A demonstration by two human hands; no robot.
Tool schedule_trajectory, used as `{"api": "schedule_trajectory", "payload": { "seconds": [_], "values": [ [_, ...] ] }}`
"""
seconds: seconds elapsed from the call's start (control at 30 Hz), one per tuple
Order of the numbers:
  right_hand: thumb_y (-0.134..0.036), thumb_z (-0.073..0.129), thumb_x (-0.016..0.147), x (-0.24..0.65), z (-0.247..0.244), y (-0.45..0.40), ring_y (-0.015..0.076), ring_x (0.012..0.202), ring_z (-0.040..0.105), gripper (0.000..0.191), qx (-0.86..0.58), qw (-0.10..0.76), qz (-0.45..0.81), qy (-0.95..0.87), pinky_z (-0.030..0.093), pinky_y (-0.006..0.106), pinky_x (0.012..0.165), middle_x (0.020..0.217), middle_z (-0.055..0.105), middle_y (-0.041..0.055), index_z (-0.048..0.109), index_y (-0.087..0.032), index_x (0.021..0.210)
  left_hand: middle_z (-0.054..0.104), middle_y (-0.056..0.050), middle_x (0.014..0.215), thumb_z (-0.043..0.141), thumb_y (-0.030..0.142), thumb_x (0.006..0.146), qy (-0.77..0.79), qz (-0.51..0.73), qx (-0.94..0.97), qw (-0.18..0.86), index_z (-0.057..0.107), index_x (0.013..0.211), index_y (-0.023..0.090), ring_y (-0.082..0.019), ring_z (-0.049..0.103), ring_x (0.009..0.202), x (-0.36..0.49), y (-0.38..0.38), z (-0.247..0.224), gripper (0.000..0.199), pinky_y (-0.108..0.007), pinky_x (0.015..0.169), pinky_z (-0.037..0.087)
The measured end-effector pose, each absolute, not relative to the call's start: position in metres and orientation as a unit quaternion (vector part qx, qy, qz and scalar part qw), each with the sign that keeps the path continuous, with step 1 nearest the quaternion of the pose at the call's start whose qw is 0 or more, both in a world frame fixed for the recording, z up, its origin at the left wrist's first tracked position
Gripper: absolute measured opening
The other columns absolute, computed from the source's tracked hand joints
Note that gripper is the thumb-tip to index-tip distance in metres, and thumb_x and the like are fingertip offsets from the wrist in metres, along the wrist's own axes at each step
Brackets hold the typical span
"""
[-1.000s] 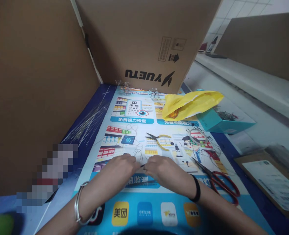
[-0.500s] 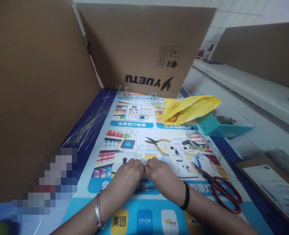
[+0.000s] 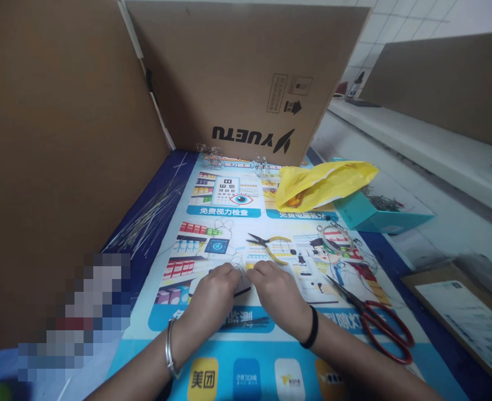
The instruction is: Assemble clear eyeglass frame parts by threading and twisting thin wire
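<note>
My left hand [image 3: 217,292], with a silver bangle at the wrist, is closed on a thin looped wire [image 3: 237,262] whose loops stick out past the fingertips. Close beside it, my right hand [image 3: 274,289], a black band round its wrist, has its fingers pinched at the same spot; what they grip is too fine to make out. Beneath the wrists lies a small bunch of dark thin wires [image 3: 246,322]. Just beyond my right hand rest pliers [image 3: 273,246] with yellow handles, jaws pointing left. Red-handled scissors [image 3: 375,320] lie to the right.
Long straight wires [image 3: 146,217] lie at the left. A yellow bag [image 3: 325,181] overlaps a teal box [image 3: 375,214] of wire pieces. A wire coil [image 3: 336,238] sits before it. Cardboard panels [image 3: 237,67] stand behind and left; a labelled package [image 3: 458,312] lies right.
My hands have drawn slightly apart at the fingertips, opening a gap between them. The tools and wires on the table stay put.
</note>
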State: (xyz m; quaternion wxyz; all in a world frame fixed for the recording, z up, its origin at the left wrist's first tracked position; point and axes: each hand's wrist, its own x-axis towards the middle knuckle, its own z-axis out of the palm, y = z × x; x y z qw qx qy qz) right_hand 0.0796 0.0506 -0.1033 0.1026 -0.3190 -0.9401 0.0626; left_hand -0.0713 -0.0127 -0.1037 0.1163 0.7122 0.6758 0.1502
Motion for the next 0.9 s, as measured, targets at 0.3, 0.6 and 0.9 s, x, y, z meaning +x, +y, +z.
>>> {"api": "schedule_trajectory", "payload": {
  "seconds": [0.3, 0.6, 0.9],
  "values": [
    [-0.023, 0.058, 0.076, 0.075, -0.117, 0.064, 0.0104, 0.058, 0.053, 0.007, -0.331, 0.244, 0.62, -0.668, 0.046, 0.025, 0.057, 0.066, 0.054, -0.0033, 0.053, -0.018, 0.075, 0.061, 0.0, 0.067, 0.056, 0.021, 0.072, 0.657, 0.42, 0.491, 0.389, 0.06, 0.069, 0.018, -0.014, 0.055, 0.065, -0.08, -0.001, -0.111, 0.006, -0.024, 0.06, 0.042],
    [-0.033, 0.067, 0.069, 0.07, -0.119, 0.058, 0.0103, 0.06, 0.056, 0.023, -0.338, 0.286, 0.719, -0.536, 0.05, 0.026, 0.059, 0.069, 0.056, -0.003, 0.053, -0.016, 0.073, 0.057, 0.002, 0.06, 0.059, 0.024, 0.07, 0.628, 0.462, 0.426, 0.458, 0.058, 0.067, 0.016, -0.011, 0.05, 0.056, -0.075, -0.001, -0.111, 0.009, -0.022, 0.054, 0.039],
    [-0.034, 0.063, 0.072, 0.07, -0.126, 0.06, 0.0099, 0.061, 0.056, 0.021, -0.326, 0.267, 0.699, -0.577, 0.05, 0.026, 0.06, 0.072, 0.055, -0.0021, 0.052, -0.016, 0.074, 0.059, 0.001, 0.066, 0.055, 0.022, 0.072, 0.639, 0.435, 0.489, 0.405, 0.058, 0.071, 0.017, -0.012, 0.053, 0.061, -0.081, -0.001, -0.122, 0.007, -0.022, 0.057, 0.041]
  ]
}}
